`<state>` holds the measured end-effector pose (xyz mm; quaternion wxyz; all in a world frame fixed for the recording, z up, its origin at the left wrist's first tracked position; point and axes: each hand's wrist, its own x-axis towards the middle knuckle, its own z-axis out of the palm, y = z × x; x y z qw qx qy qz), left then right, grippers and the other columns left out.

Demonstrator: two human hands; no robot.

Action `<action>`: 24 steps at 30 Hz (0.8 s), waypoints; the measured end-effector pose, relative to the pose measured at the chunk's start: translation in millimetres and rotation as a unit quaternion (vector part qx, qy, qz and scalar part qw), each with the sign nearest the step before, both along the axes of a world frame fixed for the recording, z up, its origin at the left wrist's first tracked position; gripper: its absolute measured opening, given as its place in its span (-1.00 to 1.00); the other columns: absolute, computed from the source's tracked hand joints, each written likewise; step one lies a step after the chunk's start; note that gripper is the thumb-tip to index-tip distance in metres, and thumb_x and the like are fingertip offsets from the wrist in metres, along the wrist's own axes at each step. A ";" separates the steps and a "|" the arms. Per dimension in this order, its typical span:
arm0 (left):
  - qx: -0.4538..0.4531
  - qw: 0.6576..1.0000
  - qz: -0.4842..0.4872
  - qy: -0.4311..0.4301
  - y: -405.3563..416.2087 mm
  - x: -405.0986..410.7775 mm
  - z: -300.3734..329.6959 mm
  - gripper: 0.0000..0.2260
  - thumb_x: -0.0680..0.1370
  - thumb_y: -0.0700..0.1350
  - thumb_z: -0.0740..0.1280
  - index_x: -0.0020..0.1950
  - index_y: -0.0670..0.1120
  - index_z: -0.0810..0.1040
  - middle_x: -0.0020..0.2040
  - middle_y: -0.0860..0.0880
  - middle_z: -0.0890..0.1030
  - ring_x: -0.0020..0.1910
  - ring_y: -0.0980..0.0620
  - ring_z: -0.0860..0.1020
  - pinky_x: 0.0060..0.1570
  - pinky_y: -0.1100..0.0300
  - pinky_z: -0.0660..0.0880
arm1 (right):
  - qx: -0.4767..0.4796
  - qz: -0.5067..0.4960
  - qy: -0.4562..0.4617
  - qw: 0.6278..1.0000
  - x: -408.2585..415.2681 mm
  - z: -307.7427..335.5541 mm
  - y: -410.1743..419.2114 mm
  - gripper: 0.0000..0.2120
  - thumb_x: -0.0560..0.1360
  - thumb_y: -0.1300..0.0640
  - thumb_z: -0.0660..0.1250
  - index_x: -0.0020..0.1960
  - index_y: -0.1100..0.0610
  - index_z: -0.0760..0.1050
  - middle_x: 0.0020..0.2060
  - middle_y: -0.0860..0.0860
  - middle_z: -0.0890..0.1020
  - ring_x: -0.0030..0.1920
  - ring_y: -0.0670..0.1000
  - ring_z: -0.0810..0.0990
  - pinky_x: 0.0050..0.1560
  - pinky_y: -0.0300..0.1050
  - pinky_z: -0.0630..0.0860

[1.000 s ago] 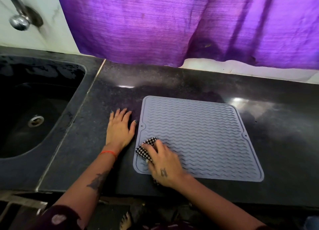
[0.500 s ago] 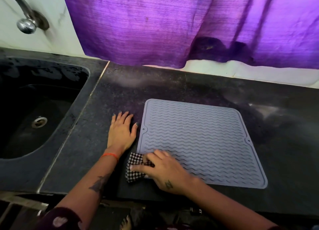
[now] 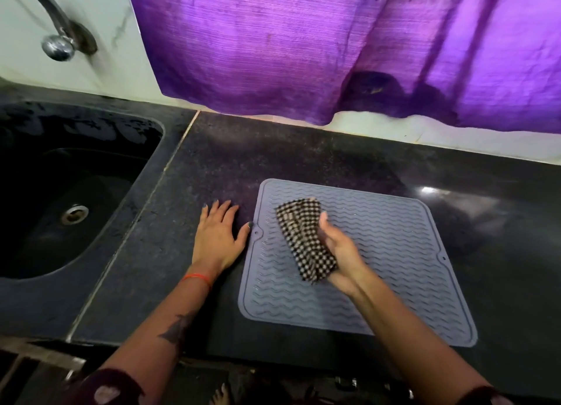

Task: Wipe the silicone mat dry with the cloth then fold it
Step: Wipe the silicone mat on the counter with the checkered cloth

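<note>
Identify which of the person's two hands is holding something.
The right hand grips the checked cloth above the mat; the left hand lies flat on the counter.

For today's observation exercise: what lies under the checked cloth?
The grey mat lies below the checked cloth, which the right hand holds. The mat's ridges directly beneath the cloth are covered.
</note>
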<state>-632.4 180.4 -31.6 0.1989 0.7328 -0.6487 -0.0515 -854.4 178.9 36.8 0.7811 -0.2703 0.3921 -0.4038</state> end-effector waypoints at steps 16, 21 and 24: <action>0.004 1.000 0.001 -0.023 -2.5 0.8 -2.8 -0.30 0.47 0.34 -0.06 0.40 -0.09 0.37 0.44 -0.10 0.34 0.48 -0.11 0.18 0.49 0.00 -0.08 | -0.120 0.184 0.307 0.926 -2.7 24.2 -91.2 -0.62 0.41 0.27 0.41 0.18 0.12 0.41 0.02 0.05 0.62 -0.01 0.03 0.61 -0.07 -0.11 0.55; -0.001 1.000 0.003 -0.022 -2.4 0.3 -2.8 -0.31 0.47 0.34 -0.05 0.40 -0.09 0.38 0.44 -0.10 0.35 0.48 -0.11 0.18 0.49 0.02 -0.10 | -0.174 0.258 0.362 0.879 21.4 28.4 -133.7 -0.78 0.43 0.16 0.42 0.04 0.02 0.47 0.09 0.11 0.60 0.17 0.10 0.55 0.29 0.09 0.40; -0.003 1.000 0.002 -0.021 -2.3 0.1 -2.1 -0.30 0.47 0.34 -0.04 0.40 -0.09 0.38 0.44 -0.10 0.35 0.48 -0.11 0.19 0.49 0.03 -0.10 | -0.191 0.210 0.404 0.870 37.3 14.1 -144.1 -0.79 0.48 0.13 0.37 0.12 0.09 0.51 0.09 0.12 0.61 0.15 0.12 0.57 0.23 0.09 0.47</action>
